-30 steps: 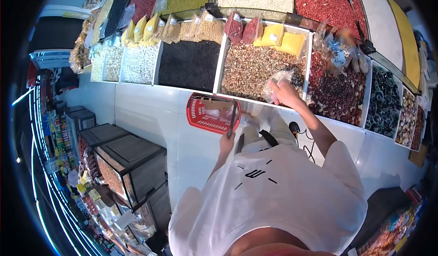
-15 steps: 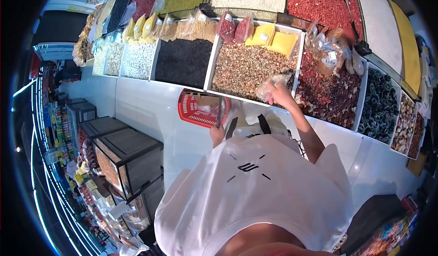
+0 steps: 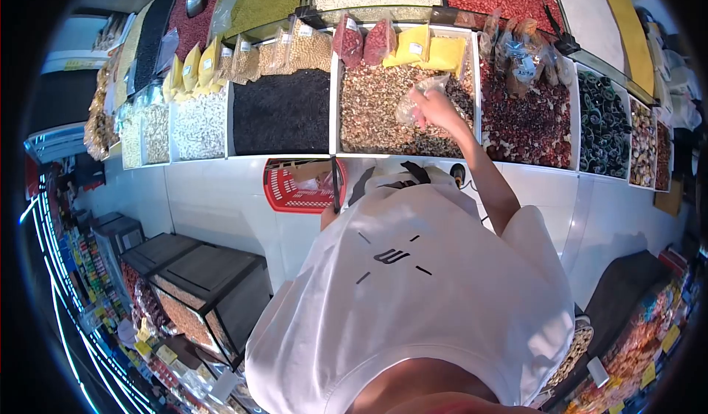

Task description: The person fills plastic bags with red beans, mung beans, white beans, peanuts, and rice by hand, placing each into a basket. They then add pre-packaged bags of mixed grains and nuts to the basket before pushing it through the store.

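Note:
My right hand point(image 3: 436, 112) is closed on a clear plastic bag point(image 3: 407, 112) above a bin of mixed brown and dark grains point(image 3: 369, 123). Its contents are hard to make out. Down by my left side, my left hand point(image 3: 329, 217) grips the dark handle point(image 3: 336, 182) of a red shopping basket point(image 3: 284, 202); the fingers are partly hidden by my white shirt. A pale packet point(image 3: 324, 181) lies inside the basket. Bags of yellow grain point(image 3: 409, 45) rest at the back of the mixed-grain bin, beyond my right hand.
Left of that bin stands one of black grains point(image 3: 280, 115), and to its right one of dark red pieces point(image 3: 516, 134). A scoop point(image 3: 197, 0) lies in the upper row. Dark-lidded display cases point(image 3: 214, 274) stand on the floor at left.
My right hand has moved with the bag from the front edge of the mixed-grain bin farther in over it. The view has shifted; my left hand still grips the basket handle.

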The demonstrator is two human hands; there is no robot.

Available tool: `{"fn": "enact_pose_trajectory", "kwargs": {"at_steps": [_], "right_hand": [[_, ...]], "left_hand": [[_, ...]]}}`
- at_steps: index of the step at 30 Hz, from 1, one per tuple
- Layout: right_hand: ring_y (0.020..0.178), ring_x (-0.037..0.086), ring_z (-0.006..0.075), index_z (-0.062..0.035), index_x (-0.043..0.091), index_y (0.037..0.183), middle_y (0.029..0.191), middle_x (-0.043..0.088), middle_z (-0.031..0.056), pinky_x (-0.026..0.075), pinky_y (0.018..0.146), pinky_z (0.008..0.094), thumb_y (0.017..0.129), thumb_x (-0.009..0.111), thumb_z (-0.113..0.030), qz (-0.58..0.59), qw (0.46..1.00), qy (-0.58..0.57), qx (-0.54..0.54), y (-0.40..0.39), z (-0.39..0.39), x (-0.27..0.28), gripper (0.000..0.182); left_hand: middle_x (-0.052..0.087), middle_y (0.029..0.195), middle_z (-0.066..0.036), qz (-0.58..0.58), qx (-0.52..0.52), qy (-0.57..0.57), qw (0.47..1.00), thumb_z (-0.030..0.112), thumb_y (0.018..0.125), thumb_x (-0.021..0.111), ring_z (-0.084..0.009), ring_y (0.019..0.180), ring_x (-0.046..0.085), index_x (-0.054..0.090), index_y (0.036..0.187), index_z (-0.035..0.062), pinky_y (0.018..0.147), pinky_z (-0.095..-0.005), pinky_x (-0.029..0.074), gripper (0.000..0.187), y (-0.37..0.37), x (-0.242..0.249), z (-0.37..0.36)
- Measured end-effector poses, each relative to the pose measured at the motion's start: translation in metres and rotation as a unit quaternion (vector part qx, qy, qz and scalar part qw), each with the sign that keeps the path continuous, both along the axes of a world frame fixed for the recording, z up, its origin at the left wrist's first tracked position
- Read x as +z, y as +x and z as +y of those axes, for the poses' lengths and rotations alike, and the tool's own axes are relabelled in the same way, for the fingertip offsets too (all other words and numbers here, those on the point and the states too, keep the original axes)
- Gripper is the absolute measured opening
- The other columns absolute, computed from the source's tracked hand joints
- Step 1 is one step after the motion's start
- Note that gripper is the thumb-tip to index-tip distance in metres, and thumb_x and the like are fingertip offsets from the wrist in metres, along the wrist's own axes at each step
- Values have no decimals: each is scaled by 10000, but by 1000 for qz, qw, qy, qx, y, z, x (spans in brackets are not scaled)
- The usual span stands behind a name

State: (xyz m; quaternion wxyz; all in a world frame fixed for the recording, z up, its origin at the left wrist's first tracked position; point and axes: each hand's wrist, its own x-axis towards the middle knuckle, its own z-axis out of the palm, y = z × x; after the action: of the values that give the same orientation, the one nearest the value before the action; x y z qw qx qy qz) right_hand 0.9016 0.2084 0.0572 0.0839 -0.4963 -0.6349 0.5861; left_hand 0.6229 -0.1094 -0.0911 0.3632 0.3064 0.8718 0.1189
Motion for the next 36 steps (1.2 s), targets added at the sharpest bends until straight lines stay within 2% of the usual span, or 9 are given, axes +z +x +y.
{"fn": "enact_pose_trajectory", "kwargs": {"at_steps": [7,9,10,12,16,22,26,32,36], "right_hand": [[451,549,157,17,598,703,545,586,94,455,487,289,894,417,-410,-58,998,25,-15,-49,6,-41,502],[501,576,219,6,592,684,538,587,95,468,548,338,892,409,-379,-90,993,81,12,-50,0,-55,474],[535,594,269,-2,592,665,540,592,102,475,576,369,887,397,-374,-85,992,89,13,-50,-4,-62,475],[551,597,277,0,588,699,572,599,119,474,580,371,878,421,-354,-65,993,97,-10,-48,-15,-67,430],[601,604,300,10,560,792,668,613,171,470,590,387,840,503,-277,-6,978,201,-50,-44,-26,-82,296],[768,622,260,-12,572,994,855,620,181,479,683,324,798,571,-185,95,975,184,-75,-41,-34,-67,261],[707,600,140,1,588,952,804,634,87,475,639,277,782,607,-165,182,974,87,-106,-40,-25,-80,238],[626,574,92,11,612,881,705,611,43,452,526,227,798,574,-148,224,962,-17,-158,-41,-12,-79,183],[638,580,93,14,615,855,724,615,43,455,534,219,789,567,-123,227,960,-54,-155,-39,-7,-80,159]], "left_hand": [[595,807,-228,5,-345,-67,936,256,776,547,-383,743,588,609,889,27,651,-460,441,262,-39,33,17],[598,786,-220,30,-373,135,918,257,797,547,-382,769,582,557,947,14,652,-460,459,286,-38,71,81],[590,749,-208,28,-266,187,945,208,841,500,-386,757,576,553,874,19,631,-448,448,198,-19,105,114],[569,685,-181,-104,-211,263,935,205,857,505,-338,659,582,548,865,19,579,-390,431,191,1,132,169],[608,739,-168,-135,-251,380,880,167,819,550,-312,682,602,573,882,9,622,-347,462,171,54,122,247],[612,718,-177,-95,-324,343,877,161,736,602,-310,660,612,603,824,8,610,-358,467,176,95,113,289],[612,623,-119,-50,-311,308,898,151,733,607,-179,544,596,622,784,-1,532,-306,451,161,89,110,296],[615,716,-35,-403,-183,177,879,56,805,552,-100,601,568,616,846,3,554,-231,464,93,66,90,304],[616,767,-50,-438,-143,132,878,80,820,575,-107,669,572,606,877,0,603,-229,465,103,64,92,303]]}}
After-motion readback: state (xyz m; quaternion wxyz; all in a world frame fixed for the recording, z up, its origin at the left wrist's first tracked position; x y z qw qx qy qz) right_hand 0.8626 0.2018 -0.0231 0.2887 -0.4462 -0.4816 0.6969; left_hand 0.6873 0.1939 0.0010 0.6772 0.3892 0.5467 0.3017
